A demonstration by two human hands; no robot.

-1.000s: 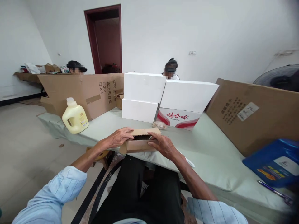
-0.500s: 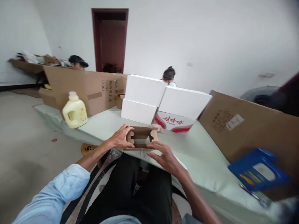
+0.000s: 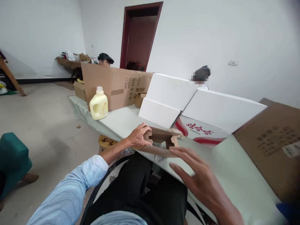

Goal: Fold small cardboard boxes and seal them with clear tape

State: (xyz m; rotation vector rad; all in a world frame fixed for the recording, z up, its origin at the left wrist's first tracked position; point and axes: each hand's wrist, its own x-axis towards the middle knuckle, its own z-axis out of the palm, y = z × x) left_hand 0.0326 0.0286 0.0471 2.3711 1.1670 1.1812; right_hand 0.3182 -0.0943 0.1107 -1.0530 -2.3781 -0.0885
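A small brown cardboard box point(image 3: 161, 152) stands at the near edge of the table, its top open and its inside visible. My left hand point(image 3: 140, 136) grips its left end, thumb and fingers at the end flap. Beside the right end is my right hand point(image 3: 195, 165), open, with thumb and fingers apart. Its fingertips overlap the box's near right corner; whether they touch it I cannot tell. A crumpled clear wrapper point(image 3: 177, 133) lies just behind the box.
White boxes point(image 3: 168, 90) and a red-and-white printed carton point(image 3: 203, 131) stand behind. To the left are a pale yellow jug point(image 3: 99, 104) and a large cardboard panel point(image 3: 117, 84); another panel point(image 3: 264, 134) leans at right. Two people sit beyond. A blue item point(image 3: 287, 211) shows at lower right.
My view has swung left, so the table things appear further right. My right hand has loosened from the box's right end and drawn toward me, fingers spread. The left hand keeps its hold.
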